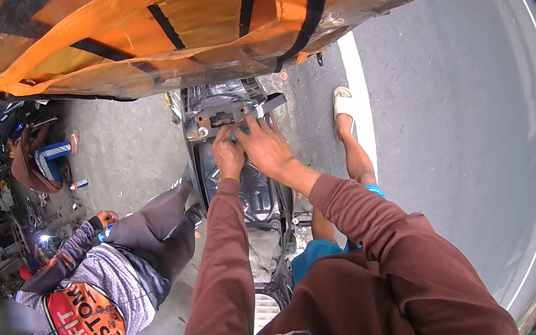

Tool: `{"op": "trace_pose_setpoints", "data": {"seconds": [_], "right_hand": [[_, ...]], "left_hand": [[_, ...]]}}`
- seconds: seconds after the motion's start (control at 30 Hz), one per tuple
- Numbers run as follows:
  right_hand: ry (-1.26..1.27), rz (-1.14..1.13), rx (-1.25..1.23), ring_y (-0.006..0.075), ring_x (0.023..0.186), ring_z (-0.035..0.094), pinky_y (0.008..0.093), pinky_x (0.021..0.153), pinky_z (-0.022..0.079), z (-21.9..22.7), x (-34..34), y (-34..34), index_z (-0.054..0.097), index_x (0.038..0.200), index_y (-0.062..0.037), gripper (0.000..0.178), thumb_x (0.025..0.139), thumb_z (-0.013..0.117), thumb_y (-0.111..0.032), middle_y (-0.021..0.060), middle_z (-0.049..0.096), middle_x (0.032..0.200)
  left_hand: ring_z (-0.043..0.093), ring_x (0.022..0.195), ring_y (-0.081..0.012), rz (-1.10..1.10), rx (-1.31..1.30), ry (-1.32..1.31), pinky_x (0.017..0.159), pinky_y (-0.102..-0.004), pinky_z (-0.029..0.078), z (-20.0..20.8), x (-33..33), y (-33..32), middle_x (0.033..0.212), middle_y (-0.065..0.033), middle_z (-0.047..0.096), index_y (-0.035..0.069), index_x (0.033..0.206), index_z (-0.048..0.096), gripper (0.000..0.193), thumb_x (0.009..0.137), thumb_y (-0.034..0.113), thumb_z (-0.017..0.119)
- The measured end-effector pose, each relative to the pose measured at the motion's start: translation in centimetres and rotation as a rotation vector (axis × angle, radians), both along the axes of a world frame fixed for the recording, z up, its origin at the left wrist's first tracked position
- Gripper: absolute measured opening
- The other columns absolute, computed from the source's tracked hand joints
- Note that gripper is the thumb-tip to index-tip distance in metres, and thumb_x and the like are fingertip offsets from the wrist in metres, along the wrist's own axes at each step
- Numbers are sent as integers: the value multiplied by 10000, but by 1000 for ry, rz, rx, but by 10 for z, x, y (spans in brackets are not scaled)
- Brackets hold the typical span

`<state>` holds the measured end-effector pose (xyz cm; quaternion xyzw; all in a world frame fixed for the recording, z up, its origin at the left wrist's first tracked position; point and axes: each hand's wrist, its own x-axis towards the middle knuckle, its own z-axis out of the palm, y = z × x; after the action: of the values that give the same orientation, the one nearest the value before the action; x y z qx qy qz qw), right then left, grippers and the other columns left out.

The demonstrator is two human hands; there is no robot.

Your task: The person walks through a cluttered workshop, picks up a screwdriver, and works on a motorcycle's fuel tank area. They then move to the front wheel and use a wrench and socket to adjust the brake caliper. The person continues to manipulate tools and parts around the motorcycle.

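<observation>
Under the orange bag, both my hands work at the metal bracket (204, 119) on the opened body of a motorcycle. My left hand (228, 156) has its fingers bent in at the bracket's near edge. From the right, my right hand (267, 148) reaches across beside it, fingers curled down against the bracket's right side. A small bit of blue shows between the two hands; what it belongs to is hidden by the fingers. Below them lies the black under-seat compartment (257, 194), partly covered by my left forearm.
A large orange and black bag (165, 18) overhangs the bracket. Close on the left is a person in a printed shirt (113, 283); farther left, another person (37, 162) crouches near motorcycles. The road (456, 127) with white lines runs along the right.
</observation>
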<state>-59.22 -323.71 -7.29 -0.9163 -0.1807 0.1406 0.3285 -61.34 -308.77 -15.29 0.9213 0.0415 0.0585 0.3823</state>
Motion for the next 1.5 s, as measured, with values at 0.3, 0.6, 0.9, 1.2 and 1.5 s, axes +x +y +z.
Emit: {"op": "trace_pose_setpoints", "data": {"seconds": [0.3,0.6,0.9,1.2,1.5], "right_hand": [[-430,824,-199,328,1271,577,578,1033,447,1,64,-6,764,1146,-152,325,835,673,-185,116,625,1321],[502,-499,231,503,1173,607,541,912,530,32,-8,16,356,1329,76,736,844,797,-260,333,575,1233],[-145,442,-180,350,1226,624,539,990,493,18,34,-9,751,1066,-76,261,865,662,-217,137,645,1318],[-13,-226,159,417,1277,507,519,1043,434,38,-1,-16,604,1272,-9,526,828,744,-254,230,535,1330],[214,-115,82,437,1269,576,629,1082,404,35,2,9,676,1187,14,358,947,599,-240,232,613,1331]], "left_hand": [[669,946,-447,56,-24,-51,823,-486,524,8,-4,-9,1008,-206,712,-28,1008,719,220,826,94,695],[689,866,-366,59,-142,-101,754,-429,533,14,-9,-14,977,-191,700,-28,1013,708,236,815,69,624],[689,919,-386,131,-6,-35,807,-453,531,12,-12,-27,1009,-177,716,-15,1010,714,249,824,145,758],[731,918,-323,78,72,-102,793,-408,560,2,-12,-22,1015,-144,746,24,1049,730,236,860,162,760],[687,853,-364,136,-241,-43,774,-444,529,-4,-18,-19,937,-170,709,-22,1009,713,283,860,219,719]]}}
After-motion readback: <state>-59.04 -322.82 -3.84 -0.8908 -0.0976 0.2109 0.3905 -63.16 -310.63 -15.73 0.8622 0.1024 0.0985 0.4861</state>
